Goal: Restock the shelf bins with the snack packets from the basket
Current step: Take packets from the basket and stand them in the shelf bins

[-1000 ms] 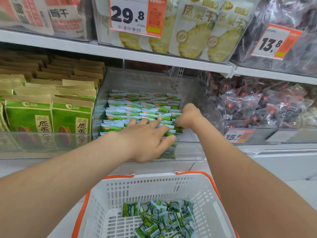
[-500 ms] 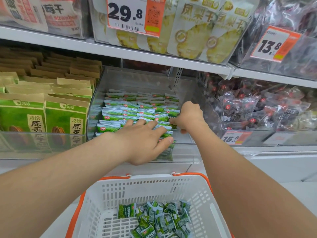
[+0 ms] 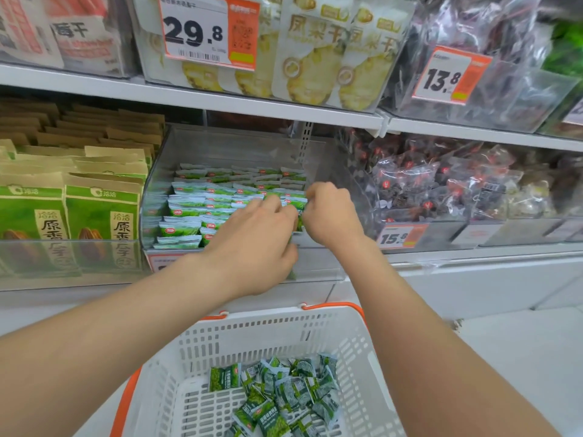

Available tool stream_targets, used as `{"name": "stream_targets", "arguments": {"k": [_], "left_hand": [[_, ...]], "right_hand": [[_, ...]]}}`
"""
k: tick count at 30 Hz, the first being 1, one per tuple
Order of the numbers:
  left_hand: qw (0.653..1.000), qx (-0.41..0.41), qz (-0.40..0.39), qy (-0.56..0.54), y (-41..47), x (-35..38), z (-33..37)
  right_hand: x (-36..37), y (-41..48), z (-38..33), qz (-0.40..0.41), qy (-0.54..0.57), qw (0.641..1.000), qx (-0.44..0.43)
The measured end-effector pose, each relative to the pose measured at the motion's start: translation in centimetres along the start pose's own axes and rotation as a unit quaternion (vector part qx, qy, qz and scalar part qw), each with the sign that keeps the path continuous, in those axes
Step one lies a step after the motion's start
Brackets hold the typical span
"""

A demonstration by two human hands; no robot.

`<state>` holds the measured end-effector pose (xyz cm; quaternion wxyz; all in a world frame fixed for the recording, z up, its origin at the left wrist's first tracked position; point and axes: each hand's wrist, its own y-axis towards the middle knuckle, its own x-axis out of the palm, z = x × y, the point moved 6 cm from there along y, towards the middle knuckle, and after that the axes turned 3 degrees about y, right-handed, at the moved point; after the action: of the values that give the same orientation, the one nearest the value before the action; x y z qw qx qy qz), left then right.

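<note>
Rows of small green-and-white snack packets [image 3: 202, 205] fill a clear shelf bin [image 3: 233, 146] at the middle shelf. Inside the bin's front right part, my left hand [image 3: 255, 247] has its fingers curled round several of these packets, which it mostly hides. Right beside it my right hand [image 3: 331, 212] is curled and pinches packets at the right end of a row. Below, a white basket [image 3: 284, 332] with orange handles holds a loose pile of the same green packets [image 3: 280, 395].
Green-and-tan boxed bags [image 3: 72, 212] fill the bin to the left. Dark wrapped sweets [image 3: 441, 187] fill the bins to the right, behind a 15.8 price tag [image 3: 400, 236]. The shelf above carries pineapple snack bags [image 3: 315, 52] and price tags.
Both hands have drawn closer together over the front right rows. My left hand's fingers have curled in around packets, and my right hand has shifted slightly left toward it.
</note>
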<state>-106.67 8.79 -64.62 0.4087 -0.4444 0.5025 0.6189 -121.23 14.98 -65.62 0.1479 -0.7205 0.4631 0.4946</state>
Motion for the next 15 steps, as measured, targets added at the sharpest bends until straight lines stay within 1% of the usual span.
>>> {"name": "stream_targets", "arguments": {"k": [2,3,4,5,7,9,10,11,12,13,14,15], "left_hand": [[0.998,0.002,0.061,-0.006,-0.5,-1.2,1.2],[0.997,-0.006,0.075,-0.011,-0.9,-1.5,1.7],[0.997,-0.017,0.071,-0.013,-1.2,-1.4,2.1],[0.998,-0.026,0.049,-0.009,-1.6,-0.9,2.5],[1.0,0.0,-0.019,0.009,-2.4,1.2,3.7],[0.991,0.061,-0.11,0.041,-3.5,4.3,4.9],[0.98,0.093,-0.162,0.06,-4.1,6.0,5.4],[0.966,0.122,-0.214,0.074,-4.8,7.6,5.8],[0.949,0.147,-0.267,0.085,-5.6,9.2,5.8],[0.928,0.164,-0.319,0.096,-6.5,10.7,5.8],[0.908,0.176,-0.365,0.108,-7.4,12.1,5.5],[0.891,0.182,-0.4,0.119,-8.2,13.4,5.2]], "right_hand": [[-2.2,-3.1,-0.8,0.137,0.034,0.986,-0.086],[-3.0,-5.0,-0.8,0.199,0.053,0.97,-0.128],[-3.7,-6.9,-0.5,0.248,0.071,0.952,-0.163],[-3.9,-8.5,0.2,0.278,0.087,0.938,-0.19],[-3.1,-10.9,2.5,0.284,0.119,0.927,-0.214],[-0.8,-12.1,6.1,0.244,0.133,0.942,-0.188],[0.7,-12.5,7.9,0.208,0.125,0.957,-0.157],[2.7,-12.8,10.0,0.154,0.107,0.975,-0.117],[5.0,-13.1,12.0,0.077,0.081,0.991,-0.071],[7.7,-13.7,14.2,-0.014,0.047,0.998,-0.025],[10.6,-14.5,16.4,-0.108,0.009,0.994,0.012],[13.0,-15.5,18.2,-0.19,-0.025,0.981,0.04]]}}
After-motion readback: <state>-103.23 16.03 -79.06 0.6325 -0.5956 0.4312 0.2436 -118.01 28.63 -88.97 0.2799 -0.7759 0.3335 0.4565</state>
